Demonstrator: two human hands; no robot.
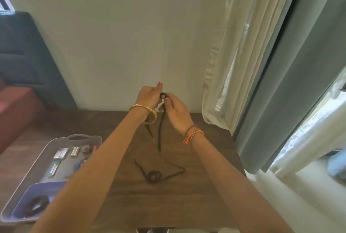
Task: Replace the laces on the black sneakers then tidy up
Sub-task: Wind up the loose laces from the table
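Note:
Both hands are raised above the far part of the wooden table [196,195], close to the wall. My left hand [148,97] and my right hand [175,110] pinch a dark shoelace [160,129] between them, with a small loop of it at the fingertips. Its two ends hang down toward the table. A second dark lace [155,174] lies loosely coiled on the table, between my forearms. No sneakers are in view.
A grey plastic tray [85,138] holding several small items and a black coil stands at the table's left front. Cream and grey-green curtains [271,82] hang at the right. A dark padded headboard [24,54] is at the left, and a wall switch sits above.

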